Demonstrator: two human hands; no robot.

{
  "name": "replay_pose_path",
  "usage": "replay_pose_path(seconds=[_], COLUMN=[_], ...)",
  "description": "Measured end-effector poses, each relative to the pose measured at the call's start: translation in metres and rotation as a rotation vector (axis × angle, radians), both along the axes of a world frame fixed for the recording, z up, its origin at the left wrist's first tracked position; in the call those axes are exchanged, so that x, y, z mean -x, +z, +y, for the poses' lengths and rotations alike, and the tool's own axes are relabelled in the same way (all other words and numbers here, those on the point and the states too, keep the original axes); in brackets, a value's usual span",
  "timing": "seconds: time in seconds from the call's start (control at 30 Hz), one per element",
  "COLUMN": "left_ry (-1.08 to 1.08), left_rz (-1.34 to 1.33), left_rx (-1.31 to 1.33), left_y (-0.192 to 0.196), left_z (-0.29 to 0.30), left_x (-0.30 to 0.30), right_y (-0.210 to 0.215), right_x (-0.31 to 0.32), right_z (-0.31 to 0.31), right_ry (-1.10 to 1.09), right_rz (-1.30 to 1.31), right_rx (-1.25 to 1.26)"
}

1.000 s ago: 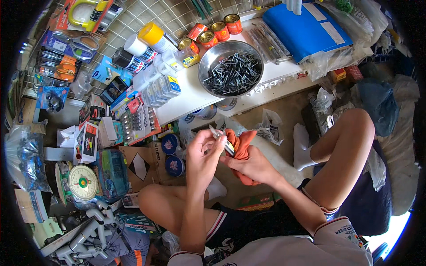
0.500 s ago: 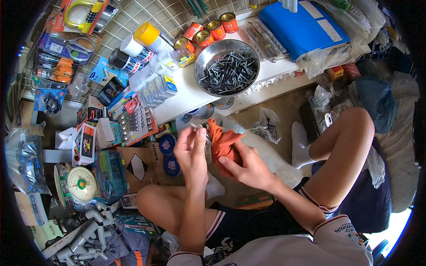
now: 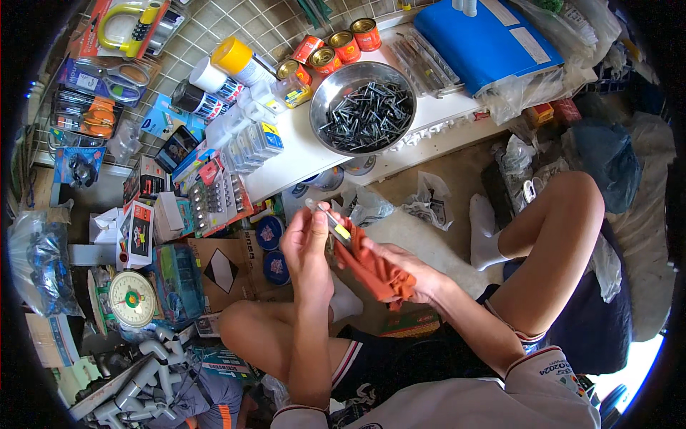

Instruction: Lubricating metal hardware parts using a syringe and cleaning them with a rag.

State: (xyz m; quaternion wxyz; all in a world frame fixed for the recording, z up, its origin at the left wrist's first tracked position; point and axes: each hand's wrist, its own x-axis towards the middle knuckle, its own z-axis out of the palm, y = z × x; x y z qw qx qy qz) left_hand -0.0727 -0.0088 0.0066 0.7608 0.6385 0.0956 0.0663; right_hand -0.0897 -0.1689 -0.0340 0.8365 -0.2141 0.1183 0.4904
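Note:
My left hand [image 3: 307, 247] is closed around the end of a slim, clear-and-grey tube-like item with a yellow label [image 3: 343, 232]; its exact kind I cannot make out. In my right hand [image 3: 418, 275] is a crumpled orange-red cloth [image 3: 379, 272], its far end against the lower part of the slim item. Both hands are above my lap, between my bent knees. Beyond them, a round metal bowl [image 3: 321, 107] full of dark screws or nails stands on a white shelf [image 3: 275, 175].
Small red cans [image 3: 345, 48], spray cans [image 3: 239, 57] and slim clear packs [image 3: 421, 61] line the shelf beside a blue case [image 3: 486, 43]. To my left are boxed goods and a dial scale [image 3: 133, 297]. Plastic bags [image 3: 432, 200] lie on the floor ahead.
The cloth has slid down the slim item toward my lap, baring its yellow label. My right hand has moved slightly right and down; my left hand stays nearly in place.

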Motion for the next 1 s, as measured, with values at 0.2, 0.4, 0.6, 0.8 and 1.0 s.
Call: replay_pose_path(seconds=[0.2,0.4,0.6,0.8,1.0], left_ry=[0.079,0.013,-0.191,0.116,0.075], left_rz=[-0.056,0.009,-0.010,-0.091,-0.024], left_rx=[-0.181,-0.144,0.269,-0.233,-0.148], left_y=[-0.008,0.004,0.009,0.002,0.003], left_z=[-0.013,-0.007,0.000,-0.010,-0.011], left_x=[0.005,0.004,-0.001,0.006,0.003], right_y=[0.006,-0.003,-0.011,0.005,-0.002], right_x=[0.001,-0.002,0.017,0.001,0.004], right_z=[0.002,0.004,0.008,0.010,0.014], right_ry=[-0.133,-0.213,0.164,-0.190,-0.422], right_rz=[-1.159,-0.709,0.411,-0.551,-1.002], right_rx=[1.161,0.415,-1.058,0.318,0.699])
